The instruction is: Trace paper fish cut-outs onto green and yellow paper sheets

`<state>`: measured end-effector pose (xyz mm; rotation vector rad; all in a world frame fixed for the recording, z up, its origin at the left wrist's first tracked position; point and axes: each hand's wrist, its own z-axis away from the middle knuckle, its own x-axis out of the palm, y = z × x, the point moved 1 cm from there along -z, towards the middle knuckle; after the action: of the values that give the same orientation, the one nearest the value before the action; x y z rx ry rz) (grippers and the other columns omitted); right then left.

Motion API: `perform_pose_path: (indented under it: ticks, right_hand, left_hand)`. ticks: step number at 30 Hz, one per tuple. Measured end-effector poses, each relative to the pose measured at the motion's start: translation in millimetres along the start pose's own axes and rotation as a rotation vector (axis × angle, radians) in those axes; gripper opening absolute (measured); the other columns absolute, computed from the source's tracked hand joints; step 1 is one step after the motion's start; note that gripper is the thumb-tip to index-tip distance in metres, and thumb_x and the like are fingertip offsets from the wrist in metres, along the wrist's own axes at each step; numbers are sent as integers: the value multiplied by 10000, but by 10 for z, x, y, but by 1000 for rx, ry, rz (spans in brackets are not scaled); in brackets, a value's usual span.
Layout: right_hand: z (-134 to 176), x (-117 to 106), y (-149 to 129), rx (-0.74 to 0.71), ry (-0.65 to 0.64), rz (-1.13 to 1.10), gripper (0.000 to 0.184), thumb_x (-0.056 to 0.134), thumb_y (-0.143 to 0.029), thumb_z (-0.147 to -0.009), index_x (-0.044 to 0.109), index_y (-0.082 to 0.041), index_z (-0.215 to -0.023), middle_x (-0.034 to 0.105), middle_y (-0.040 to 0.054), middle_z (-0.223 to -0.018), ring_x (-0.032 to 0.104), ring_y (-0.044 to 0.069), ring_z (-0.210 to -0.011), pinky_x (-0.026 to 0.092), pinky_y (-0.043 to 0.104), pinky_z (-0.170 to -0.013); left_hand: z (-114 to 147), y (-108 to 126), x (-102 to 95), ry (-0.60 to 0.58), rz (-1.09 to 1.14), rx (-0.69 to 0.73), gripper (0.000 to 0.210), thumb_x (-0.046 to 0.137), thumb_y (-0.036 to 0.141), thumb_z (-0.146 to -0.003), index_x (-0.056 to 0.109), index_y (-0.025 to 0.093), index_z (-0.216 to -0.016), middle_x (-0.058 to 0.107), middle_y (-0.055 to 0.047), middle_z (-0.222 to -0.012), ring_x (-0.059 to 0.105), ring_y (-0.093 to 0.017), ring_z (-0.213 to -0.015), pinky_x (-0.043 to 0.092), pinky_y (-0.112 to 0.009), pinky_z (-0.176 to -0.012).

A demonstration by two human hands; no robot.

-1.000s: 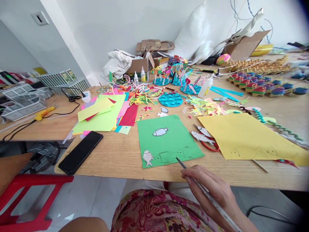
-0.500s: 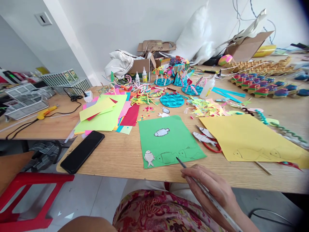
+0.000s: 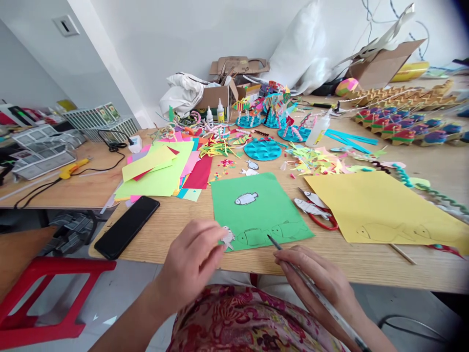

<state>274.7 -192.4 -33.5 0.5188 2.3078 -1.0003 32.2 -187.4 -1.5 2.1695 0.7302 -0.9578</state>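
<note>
In my right hand [image 3: 315, 278] is a slim pencil [image 3: 318, 294], its dark tip on or just above the green sheet [image 3: 252, 215]. Outlines of fish are drawn along the sheet's lower edge, close to that tip. My left hand [image 3: 190, 266] hovers over the sheet's lower left corner, fingers bent and thumb apart. Its fingertips overlap the edge of a white paper fish cutout [image 3: 228, 238]; whether they touch it I cannot tell. Another fish cutout [image 3: 246, 198] lies higher on the green sheet.
Red-handled scissors [image 3: 322, 223] lie beneath fish cutouts, beside a yellow sheet [image 3: 370, 205] with drawn fish. A black phone [image 3: 128, 227] and stacked coloured paper [image 3: 154, 171] are on the left. Behind are paper scraps [image 3: 318, 160], a glue bottle [image 3: 318, 131] and blue craft bases [image 3: 262, 148].
My left hand has come in from below to the fish cutout at the green sheet's corner. My right hand keeps the pencil at nearly the same spot.
</note>
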Motion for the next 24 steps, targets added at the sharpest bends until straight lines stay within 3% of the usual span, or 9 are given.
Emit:
perform_pose_path:
  ticks: [1, 6, 8, 17, 24]
  right_hand:
    - [0, 7, 4, 8, 1, -8, 191, 468, -91, -854, 565, -210, -969, 659, 38, -791, 636, 130, -697, 491, 219, -628]
    - [5, 26, 25, 22, -16, -14, 192, 451, -99, -864, 576, -205, -963, 661, 37, -801, 635, 126, -714, 489, 211, -637]
    - [9, 28, 33, 28, -19, -7, 187, 450, -103, -865, 579, -207, -953, 664, 36, -797, 639, 128, -711, 491, 211, -638]
    - [55, 77, 109, 18, -37, 7, 183, 458, -110, -864, 579, -207, -960, 660, 35, -810, 636, 123, -734, 490, 204, -653]
    - [81, 102, 151, 21, -17, 11, 193, 429, -113, -871, 580, -206, -947, 654, 36, -768, 627, 124, -680, 478, 213, -604]
  left_hand:
    - [-41, -60, 52, -22, 6, -12, 224, 466, 163, -903, 513, 207, -1117, 575, -48, -1034, 550, -159, -991, 465, -286, -886]
    - [-100, -281, 282, -420, 29, -121, 413, 597, 169, -821, 469, 213, -1211, 494, -61, -1232, 465, -205, -1145, 404, -343, -986]
    - [-103, -303, 319, -500, 27, -124, 465, 634, 186, -796, 458, 217, -1226, 475, -57, -1257, 439, -215, -1166, 379, -356, -1004]
    - [-311, -327, 323, -659, 46, -113, 244, 646, 193, -757, 518, 194, -965, 489, -38, -1066, 468, -197, -1012, 407, -309, -872]
    - [-338, -347, 317, -670, 57, -141, 230, 635, 189, -731, 458, 192, -879, 505, -13, -935, 485, -187, -904, 413, -289, -779]
